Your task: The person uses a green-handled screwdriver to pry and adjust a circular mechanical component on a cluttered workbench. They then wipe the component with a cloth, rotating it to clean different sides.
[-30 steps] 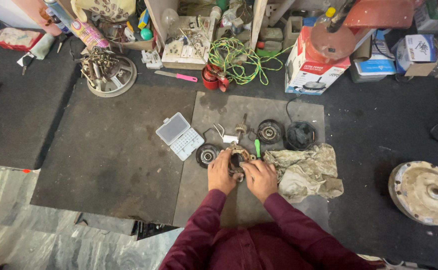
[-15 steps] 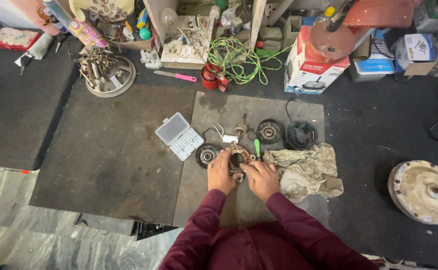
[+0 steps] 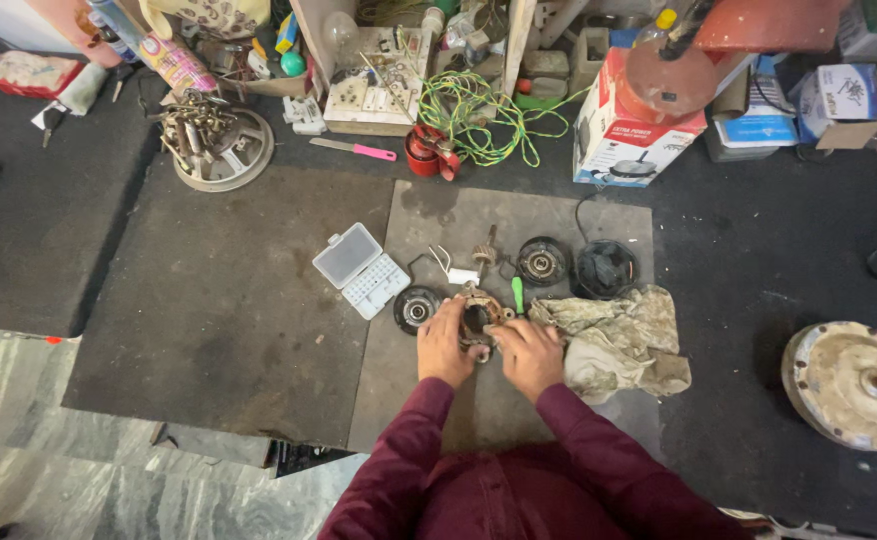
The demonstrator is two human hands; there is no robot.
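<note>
Left hand (image 3: 445, 345) and right hand (image 3: 527, 355) both clamped the rusty round motor part (image 3: 478, 317); crumpled beige rag (image 3: 614, 335) crowded the right, grey mat (image 3: 429, 400) open leftward.

Rusty, dull metal motor part (image 3: 479, 318) under both hands. At 3 o'clock, crumpled grimy cloth rag (image 3: 619, 335). At 10 o'clock, clear glossy plastic case (image 3: 361, 269). Mat (image 3: 209, 300) matt, rough, dusty. Sleeves soft maroon cloth.

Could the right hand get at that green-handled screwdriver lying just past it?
Probably yes. The screwdriver lies just beyond the right hand, beside the rag, with nothing over it.
</note>
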